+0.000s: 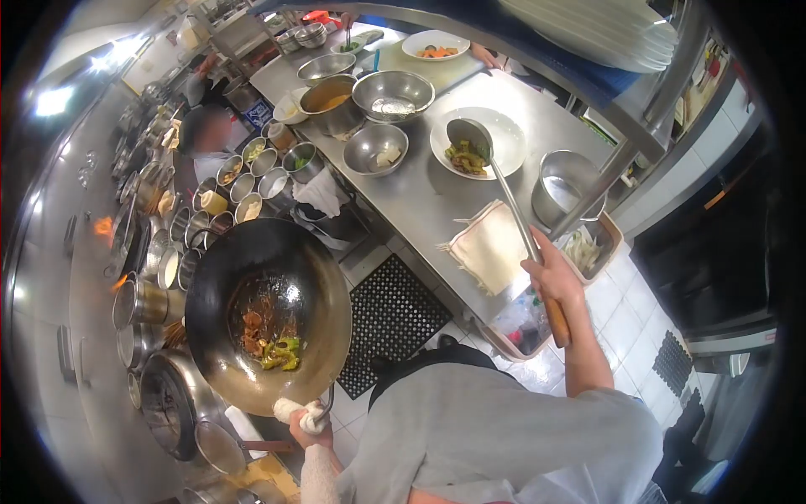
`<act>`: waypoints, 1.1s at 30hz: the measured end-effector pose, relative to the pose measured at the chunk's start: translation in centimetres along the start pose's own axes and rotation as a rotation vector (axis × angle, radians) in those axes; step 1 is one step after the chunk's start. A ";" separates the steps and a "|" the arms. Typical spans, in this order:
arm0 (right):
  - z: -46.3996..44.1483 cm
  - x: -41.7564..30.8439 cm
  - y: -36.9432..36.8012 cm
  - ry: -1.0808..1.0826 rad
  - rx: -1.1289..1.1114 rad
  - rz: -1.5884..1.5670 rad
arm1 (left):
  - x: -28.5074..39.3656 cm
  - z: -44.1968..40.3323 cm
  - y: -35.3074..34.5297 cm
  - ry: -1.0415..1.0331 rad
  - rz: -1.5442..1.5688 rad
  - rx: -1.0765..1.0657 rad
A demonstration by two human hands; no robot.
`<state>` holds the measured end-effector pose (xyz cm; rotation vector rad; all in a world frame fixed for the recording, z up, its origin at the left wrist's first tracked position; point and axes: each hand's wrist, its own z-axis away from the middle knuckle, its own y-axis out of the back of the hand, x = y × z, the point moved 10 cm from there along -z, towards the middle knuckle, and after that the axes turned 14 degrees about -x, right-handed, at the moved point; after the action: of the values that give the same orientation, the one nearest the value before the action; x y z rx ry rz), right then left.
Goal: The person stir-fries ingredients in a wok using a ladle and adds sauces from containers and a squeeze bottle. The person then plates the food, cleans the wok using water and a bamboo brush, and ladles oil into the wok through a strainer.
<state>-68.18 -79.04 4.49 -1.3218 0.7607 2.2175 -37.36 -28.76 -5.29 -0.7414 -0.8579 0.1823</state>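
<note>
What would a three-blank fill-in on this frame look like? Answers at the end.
1. The left hand holds the wok, and the ladle is in the ____.
2. The gripped end of the ladle looks made of ____.
3. The large floor mat is ____ in colour.

Missing words: right hand; wood; black.

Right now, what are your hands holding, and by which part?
The left hand grips the wok by its handle, through a cloth; the right hand holds the ladle by its handle.
</note>
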 end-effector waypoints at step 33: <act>-0.9 0.0 2.2 0.126 -0.114 -0.286 | -3.8 1.0 -0.8 0.055 -0.027 0.028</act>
<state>-69.02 -81.26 4.62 -1.5328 0.4591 1.9902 -40.71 -30.49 -6.74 -0.7048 -0.8112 0.1489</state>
